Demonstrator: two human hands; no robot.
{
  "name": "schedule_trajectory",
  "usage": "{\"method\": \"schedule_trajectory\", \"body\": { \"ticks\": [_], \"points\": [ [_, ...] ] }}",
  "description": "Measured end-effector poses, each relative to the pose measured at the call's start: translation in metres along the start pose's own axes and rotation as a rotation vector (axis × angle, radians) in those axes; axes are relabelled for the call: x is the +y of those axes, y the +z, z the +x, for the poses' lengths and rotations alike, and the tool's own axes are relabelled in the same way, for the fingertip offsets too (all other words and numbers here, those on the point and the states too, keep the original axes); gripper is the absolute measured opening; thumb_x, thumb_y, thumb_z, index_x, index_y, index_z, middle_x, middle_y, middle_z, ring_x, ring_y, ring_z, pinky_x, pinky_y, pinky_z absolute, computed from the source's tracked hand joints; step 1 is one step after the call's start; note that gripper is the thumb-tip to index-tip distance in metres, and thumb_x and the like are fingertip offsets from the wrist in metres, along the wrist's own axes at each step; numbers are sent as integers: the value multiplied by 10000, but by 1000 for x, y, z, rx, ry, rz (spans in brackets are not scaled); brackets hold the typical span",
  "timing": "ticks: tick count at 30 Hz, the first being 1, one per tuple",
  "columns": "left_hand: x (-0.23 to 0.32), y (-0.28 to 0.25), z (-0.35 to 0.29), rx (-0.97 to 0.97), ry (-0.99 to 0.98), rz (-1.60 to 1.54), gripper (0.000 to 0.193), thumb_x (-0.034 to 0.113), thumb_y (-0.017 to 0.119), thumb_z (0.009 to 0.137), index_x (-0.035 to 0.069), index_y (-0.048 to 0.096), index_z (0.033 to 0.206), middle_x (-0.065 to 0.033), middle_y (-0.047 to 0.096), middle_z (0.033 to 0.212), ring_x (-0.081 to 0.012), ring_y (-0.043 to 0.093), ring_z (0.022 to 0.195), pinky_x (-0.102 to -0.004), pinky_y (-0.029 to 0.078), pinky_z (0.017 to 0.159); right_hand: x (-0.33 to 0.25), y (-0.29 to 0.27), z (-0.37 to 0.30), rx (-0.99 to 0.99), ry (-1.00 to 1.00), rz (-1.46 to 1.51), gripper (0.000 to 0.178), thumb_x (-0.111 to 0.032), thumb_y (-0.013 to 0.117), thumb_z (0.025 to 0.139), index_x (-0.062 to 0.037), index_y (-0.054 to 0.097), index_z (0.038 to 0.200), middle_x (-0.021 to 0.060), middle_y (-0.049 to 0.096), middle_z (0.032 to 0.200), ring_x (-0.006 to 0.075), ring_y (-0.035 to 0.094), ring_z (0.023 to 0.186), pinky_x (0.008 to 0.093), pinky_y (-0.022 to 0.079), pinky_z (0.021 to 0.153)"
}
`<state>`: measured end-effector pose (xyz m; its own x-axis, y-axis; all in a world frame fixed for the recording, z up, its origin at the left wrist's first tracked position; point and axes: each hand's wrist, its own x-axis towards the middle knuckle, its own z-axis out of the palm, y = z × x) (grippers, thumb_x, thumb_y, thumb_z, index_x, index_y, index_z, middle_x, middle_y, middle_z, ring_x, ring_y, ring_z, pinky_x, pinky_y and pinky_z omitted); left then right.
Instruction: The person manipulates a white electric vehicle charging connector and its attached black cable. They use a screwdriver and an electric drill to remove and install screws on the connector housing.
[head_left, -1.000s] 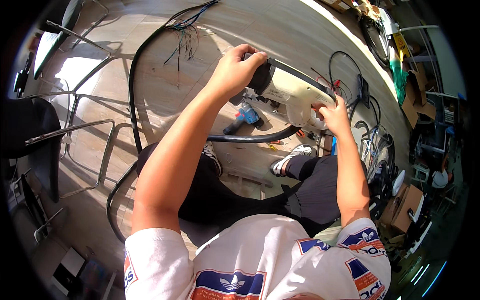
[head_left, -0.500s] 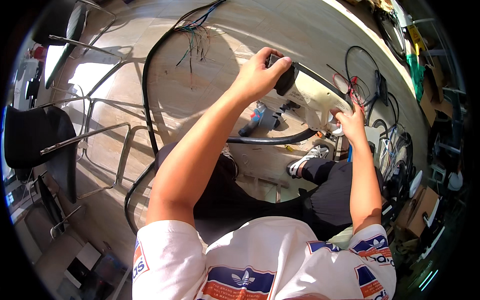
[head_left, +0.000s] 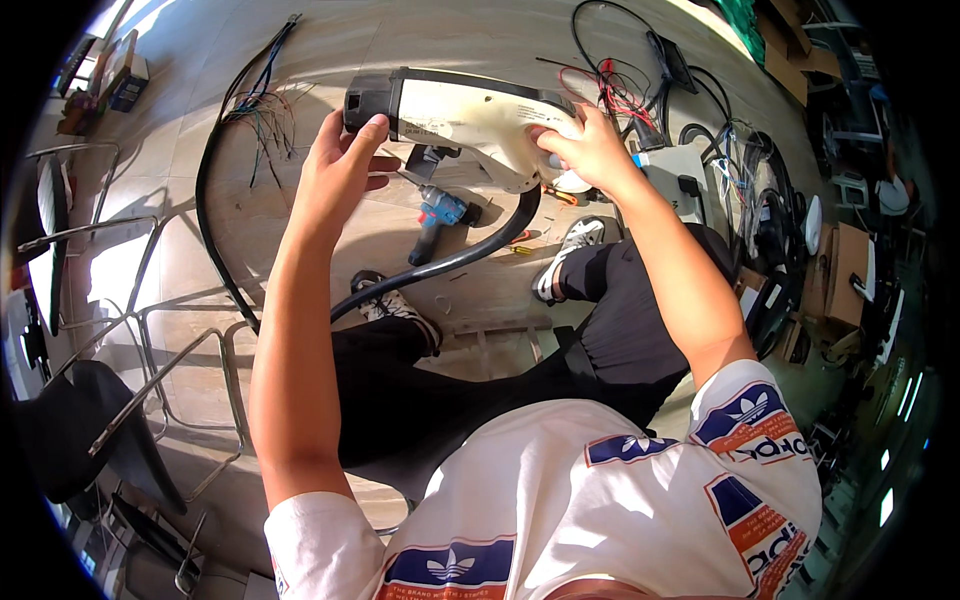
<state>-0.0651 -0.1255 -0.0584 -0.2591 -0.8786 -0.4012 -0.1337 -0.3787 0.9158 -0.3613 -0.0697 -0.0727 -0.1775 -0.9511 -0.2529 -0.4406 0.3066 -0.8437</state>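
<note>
I hold a cream and black EV charging gun (head_left: 465, 120) sideways above the floor, its black plug end to the left. My left hand (head_left: 340, 170) is closed on that plug end, with the thumb across its lower corner and part of the fingers hidden behind. My right hand (head_left: 592, 155) grips the rounded handle end at the right; most of its fingertips are out of sight. A thick black cable (head_left: 450, 262) leaves the underside of the gun and curves down to the left. Below the gun, a blue and black cordless drill (head_left: 437, 215) lies on the floor.
To the left stand chairs with metal frames (head_left: 140, 225). A cable end with loose thin wires (head_left: 262, 105) lies on the tiles. At the right are tangled red and black leads (head_left: 625, 100), a pale case (head_left: 675, 180) and cardboard boxes (head_left: 845, 275). Screwdrivers (head_left: 520, 248) lie near my shoe.
The charging gun has moved left in view and swung from a slant to nearly level. Both hands have kept hold of it, and my left hand's grip has shifted lower on the plug end.
</note>
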Motion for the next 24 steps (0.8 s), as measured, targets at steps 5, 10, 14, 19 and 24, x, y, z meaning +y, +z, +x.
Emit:
{"method": "schedule_trajectory", "body": {
  "ticks": [5, 10, 14, 19, 24],
  "points": [
    [1, 2, 0, -37, -20, 35, 713, 337, 662, 983, -25, 344, 1510, -181, 637, 1247, -238, 722, 987, -341, 554, 827, 12, -4, 6, 1, -4, -83, 331, -194, 775, 828, -2, 651, 1068, 26, 638, 788, 97, 522, 573, 279, 424, 519],
    [0, 1, 1, -47, -17, 42, 702, 314, 677, 973, -19, 357, 1502, -174, 668, 1192, -237, 723, 978, -343, 558, 832, 8, -4, 4, 2, -30, -90, 305, -212, 768, 831, -6, 667, 1032, 29, 637, 761, 110, 533, 569, 299, 434, 524],
    [0, -1, 2, -37, -30, 44, 586, 308, 676, 973, 15, 443, 1424, -159, 687, 1139, -230, 722, 959, -342, 560, 826, 2, -4, 2, -2, -22, -119, 312, -218, 768, 829, -10, 668, 1039, 32, 640, 770, 115, 544, 579, 303, 446, 533],
    [0, -1, 1, -33, -38, 42, 534, 309, 668, 976, 33, 471, 1390, -150, 694, 1110, -224, 722, 939, -341, 559, 827, 6, -4, 4, 2, -62, -118, 336, -235, 770, 825, -7, 670, 1050, 37, 643, 784, 118, 551, 591, 305, 457, 540],
    [-1, 0, 2, -42, -33, 53, 522, 306, 666, 977, 44, 473, 1384, -151, 695, 1101, -225, 722, 933, -342, 562, 824, 12, -6, 6, 1, -36, -136, 371, -250, 782, 817, 5, 667, 1060, 46, 655, 805, 122, 559, 603, 303, 471, 549]
  ]
}}
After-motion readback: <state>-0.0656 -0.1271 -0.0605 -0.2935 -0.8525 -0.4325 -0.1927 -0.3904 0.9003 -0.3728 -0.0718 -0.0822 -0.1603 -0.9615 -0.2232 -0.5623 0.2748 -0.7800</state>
